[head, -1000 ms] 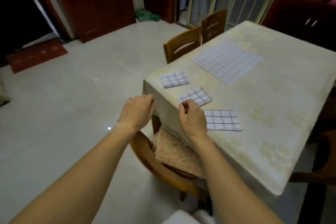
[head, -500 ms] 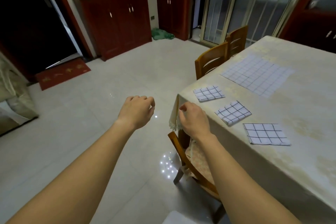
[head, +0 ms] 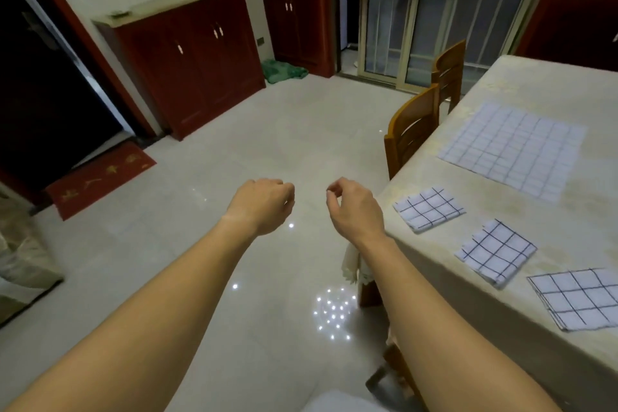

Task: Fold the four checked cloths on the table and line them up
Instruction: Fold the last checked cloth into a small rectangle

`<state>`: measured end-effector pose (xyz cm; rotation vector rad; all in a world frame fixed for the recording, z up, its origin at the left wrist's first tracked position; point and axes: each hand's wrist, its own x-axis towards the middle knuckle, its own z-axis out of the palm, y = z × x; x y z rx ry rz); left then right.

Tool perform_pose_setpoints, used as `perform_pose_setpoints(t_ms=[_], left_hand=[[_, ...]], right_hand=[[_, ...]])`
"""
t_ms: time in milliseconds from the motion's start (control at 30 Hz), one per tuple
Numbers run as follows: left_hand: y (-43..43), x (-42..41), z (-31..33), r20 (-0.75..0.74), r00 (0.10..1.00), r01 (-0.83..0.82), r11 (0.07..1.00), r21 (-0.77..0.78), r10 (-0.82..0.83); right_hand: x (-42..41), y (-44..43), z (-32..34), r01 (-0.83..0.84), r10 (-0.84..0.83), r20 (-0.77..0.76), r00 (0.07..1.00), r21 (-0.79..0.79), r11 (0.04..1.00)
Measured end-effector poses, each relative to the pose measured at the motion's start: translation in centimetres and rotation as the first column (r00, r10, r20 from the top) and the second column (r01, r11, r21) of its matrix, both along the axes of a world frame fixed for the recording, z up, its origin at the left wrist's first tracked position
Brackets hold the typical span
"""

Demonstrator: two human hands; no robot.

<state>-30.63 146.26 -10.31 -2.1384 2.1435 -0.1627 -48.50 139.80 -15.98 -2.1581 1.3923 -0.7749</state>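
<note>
Head camera looked down on two bare forearms stretched out over the tiled floor [head: 200, 144], just left of the table [head: 585, 231]. The left hand [head: 261, 206] hung in the air with its fingers curled in toward the palm, gripping nothing. The right hand [head: 354, 207] was also curled, with thumb and forefinger tips almost meeting in a small ring around nothing. The two hands sat close together but apart, and neither touched the table or any cloth.

No writing could be read anywhere. The gold marks on the red doormat [head: 100, 179] were too blurred to make out.

Three folded checked cloths lay in a slanting row along the near left side of the cream tablecloth. The first folded cloth [head: 428, 213] was nearest the right hand, the second folded cloth [head: 496, 252] was turned like a diamond, and the third folded cloth [head: 578, 298] ran to the right edge of view, its stacked layers showing along its near side. All were pale with thin dark grid lines, and they were set apart from one another. Farther back the unfolded cloth [head: 511, 144] lay flat, its grid fainter and finer.

Two wooden chairs [head: 413, 130] stood against the table's far left side. Beyond them were a dark red cabinet [head: 190, 57], a green heap [head: 284, 68] on the floor, and glass doors [head: 418, 10].
</note>
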Motion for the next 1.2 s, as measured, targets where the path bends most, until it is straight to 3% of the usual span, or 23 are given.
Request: perform_pose_setpoints(t_ms=[333, 533, 667, 933, 1067, 1200], left_hand=[[-12.7, 9.5, -2.8, -0.112, 0.985, 0.140, 0.987, 0.078, -0.131], [-20.6, 16.5, -2.1, -0.176, 0.955, 0.255, 0.964, 0.077, -0.238], [-26.1, 19.5, -2.1, -0.197, 0.932, 0.324, 0.943, 0.082, -0.303], [-38.4, 15.4, -3.9, -0.078, 0.789, 0.614, 0.786, 0.070, -0.609], [-46.1, 12.4, -3.5, -0.042, 0.737, 0.676, 0.735, 0.054, -0.675], [-54.1, 10.3, -2.4, -0.036, 0.700, 0.714, 0.696, 0.076, -0.714]], right_hand=[[4.0, -8.0, -2.9, 0.259, -0.248, -0.200, 0.948, 0.032, 0.965], [12.2, -13.5, 0.1, 0.349, -0.342, -0.195, 0.919, 0.005, 0.937], [15.3, -16.7, 0.8, 0.457, -0.454, -0.110, 0.884, 0.001, 0.890], [12.8, -22.8, -1.1, 0.657, -0.657, -0.177, 0.733, -0.062, 0.751], [9.3, -29.2, -2.0, 0.756, -0.752, -0.106, 0.650, -0.001, 0.654], [8.6, -37.5, -1.9, 0.771, -0.769, -0.056, 0.637, 0.049, 0.635]])
